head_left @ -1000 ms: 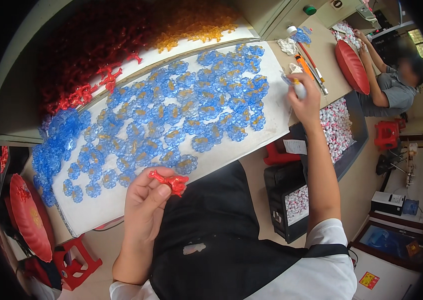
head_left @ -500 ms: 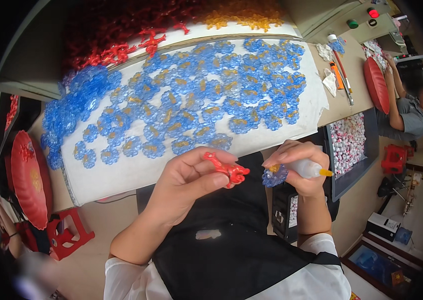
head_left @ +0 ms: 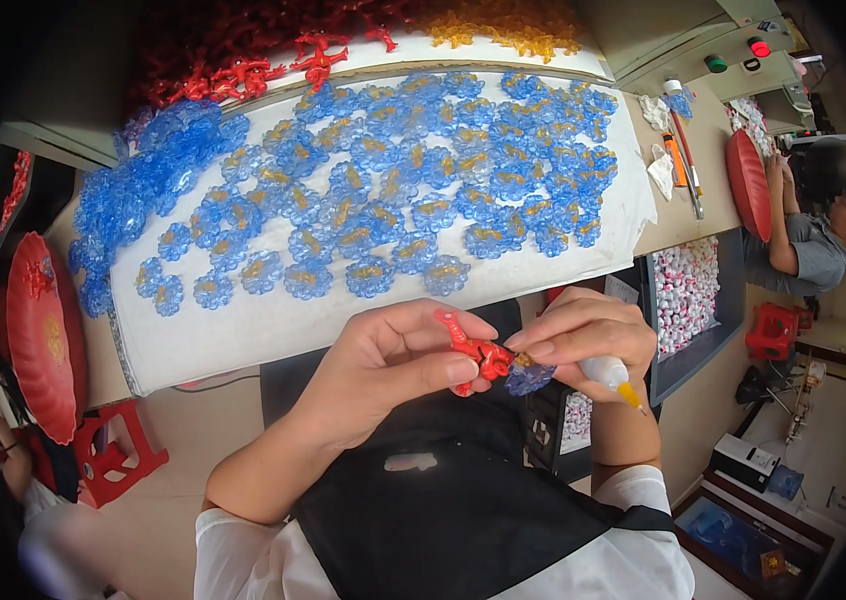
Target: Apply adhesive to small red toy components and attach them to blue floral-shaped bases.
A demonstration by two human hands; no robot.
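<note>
My left hand (head_left: 368,385) pinches a small red plastic figure (head_left: 478,358) between thumb and fingers. Close against it, my right hand (head_left: 593,345) grips a translucent blue flower-shaped piece (head_left: 530,376) with its fingertips. Tucked in the same hand is a white squeeze bottle (head_left: 604,371), its yellow needle tip pointing down and to the right. The figure and the blue piece meet or nearly meet; fingers hide the exact contact. Beyond my hands, many blue flower pieces (head_left: 370,276) with amber centres lie spread on a white sheet (head_left: 178,345).
Blue pieces are heaped (head_left: 148,185) at the left. Red figures (head_left: 243,78) and amber pieces (head_left: 503,30) pile up at the back. Red dishes stand at left (head_left: 46,340) and right (head_left: 748,185). A grey tray (head_left: 655,325) holds small white-and-pink parts. A co-worker (head_left: 808,245) sits at the right.
My hands have come together, bringing the red figure up against the blue piece. The bottle's tip has swung downward. The head view has shifted slightly.
</note>
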